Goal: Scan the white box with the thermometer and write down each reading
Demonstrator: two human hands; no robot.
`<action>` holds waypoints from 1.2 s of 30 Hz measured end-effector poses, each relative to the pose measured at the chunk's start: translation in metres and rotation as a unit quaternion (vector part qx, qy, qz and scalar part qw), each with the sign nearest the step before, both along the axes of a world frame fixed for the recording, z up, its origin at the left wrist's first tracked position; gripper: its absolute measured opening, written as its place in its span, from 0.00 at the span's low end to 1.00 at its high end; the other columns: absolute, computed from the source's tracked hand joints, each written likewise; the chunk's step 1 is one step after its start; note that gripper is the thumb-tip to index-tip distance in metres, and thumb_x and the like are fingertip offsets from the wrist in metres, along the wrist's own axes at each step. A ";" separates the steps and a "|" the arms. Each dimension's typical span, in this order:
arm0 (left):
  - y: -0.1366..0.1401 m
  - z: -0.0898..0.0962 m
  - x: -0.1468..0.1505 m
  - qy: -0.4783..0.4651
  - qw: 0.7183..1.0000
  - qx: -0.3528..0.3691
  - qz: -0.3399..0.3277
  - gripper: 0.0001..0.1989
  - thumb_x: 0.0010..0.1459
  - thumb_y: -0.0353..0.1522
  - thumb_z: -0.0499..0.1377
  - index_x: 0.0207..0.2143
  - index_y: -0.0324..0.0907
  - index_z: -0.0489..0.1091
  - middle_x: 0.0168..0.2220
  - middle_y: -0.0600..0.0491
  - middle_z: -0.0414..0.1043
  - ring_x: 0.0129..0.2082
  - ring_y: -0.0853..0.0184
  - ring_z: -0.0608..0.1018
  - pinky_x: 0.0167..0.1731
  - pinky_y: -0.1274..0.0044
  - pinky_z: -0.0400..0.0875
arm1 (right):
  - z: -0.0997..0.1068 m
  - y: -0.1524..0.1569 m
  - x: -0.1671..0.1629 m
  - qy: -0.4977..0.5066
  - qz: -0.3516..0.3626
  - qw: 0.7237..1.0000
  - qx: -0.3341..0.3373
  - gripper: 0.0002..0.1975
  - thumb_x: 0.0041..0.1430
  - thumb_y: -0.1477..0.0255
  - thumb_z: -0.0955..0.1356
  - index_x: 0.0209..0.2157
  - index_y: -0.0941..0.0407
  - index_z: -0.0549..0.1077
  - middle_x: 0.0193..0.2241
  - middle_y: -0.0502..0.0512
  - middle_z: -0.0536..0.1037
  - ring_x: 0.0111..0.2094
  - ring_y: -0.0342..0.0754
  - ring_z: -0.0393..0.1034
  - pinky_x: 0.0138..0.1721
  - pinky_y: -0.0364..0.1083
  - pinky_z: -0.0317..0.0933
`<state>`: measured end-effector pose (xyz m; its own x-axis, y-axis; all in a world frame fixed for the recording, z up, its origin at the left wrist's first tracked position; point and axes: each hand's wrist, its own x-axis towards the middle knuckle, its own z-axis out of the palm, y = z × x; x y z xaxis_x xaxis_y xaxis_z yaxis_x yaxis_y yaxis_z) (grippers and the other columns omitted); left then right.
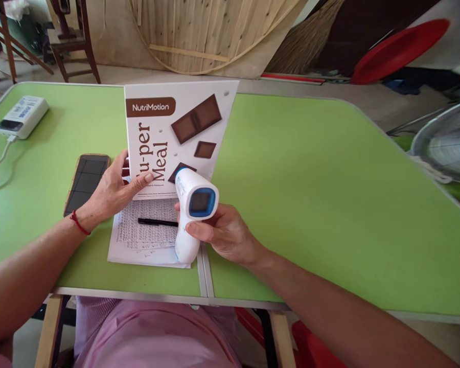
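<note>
While the left hand [113,188] is pinching the NutriMotion box [172,145] at its near left edge, the right hand [232,232] is gripping the white thermometer gun [189,214] above the paper's [147,255] right side; for good aim, both should be holding steady, nose square to the box.

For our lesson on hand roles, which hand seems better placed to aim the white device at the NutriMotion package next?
Probably the right hand: it grips the white device; the left hand is occupied holding the NutriMotion package.

Seemingly a home, wooden chair [72,45], straw broom [310,38]
</note>
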<state>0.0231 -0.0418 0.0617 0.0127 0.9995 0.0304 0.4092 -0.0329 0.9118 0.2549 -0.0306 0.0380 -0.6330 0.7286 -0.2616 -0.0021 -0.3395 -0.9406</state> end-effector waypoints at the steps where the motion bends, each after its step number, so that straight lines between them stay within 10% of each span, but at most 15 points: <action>1: 0.000 0.001 0.000 -0.007 1.000 -0.009 0.000 0.18 0.58 0.43 0.64 0.43 0.41 0.67 0.48 0.47 0.74 0.42 0.60 0.79 0.34 0.72 0.79 | 0.000 0.000 0.000 0.000 0.001 1.000 -0.001 0.21 0.45 0.51 0.74 0.24 0.55 0.71 0.22 0.50 0.70 0.24 0.43 0.63 0.25 0.43 0.63; 27: 0.000 0.001 0.000 -0.111 0.993 -0.044 -0.003 0.21 0.55 0.43 0.67 0.45 0.41 0.68 0.50 0.45 0.73 0.49 0.54 0.77 0.45 0.62 0.77 | 0.007 0.004 0.008 0.016 0.021 0.999 0.034 0.16 0.50 0.57 0.73 0.25 0.55 0.71 0.24 0.51 0.73 0.26 0.45 0.67 0.26 0.44 0.66; 32: 0.002 -0.005 -0.007 -0.104 0.994 -0.018 0.030 0.27 0.54 0.42 0.68 0.52 0.41 0.64 0.53 0.43 0.70 0.53 0.53 0.74 0.49 0.60 0.75 | 0.011 0.015 0.031 -0.051 -0.049 0.977 0.203 0.06 0.51 0.69 0.72 0.31 0.54 0.73 0.28 0.52 0.77 0.30 0.47 0.72 0.32 0.47 0.69; 36: 0.005 -0.010 -0.013 -0.106 0.994 0.002 0.040 0.34 0.54 0.41 0.68 0.58 0.44 0.57 0.58 0.43 0.65 0.57 0.53 0.71 0.49 0.64 0.76 | 0.010 0.035 0.052 -0.155 -0.077 0.885 0.432 0.16 0.51 0.74 0.71 0.43 0.57 0.73 0.36 0.59 0.79 0.34 0.50 0.74 0.33 0.47 0.71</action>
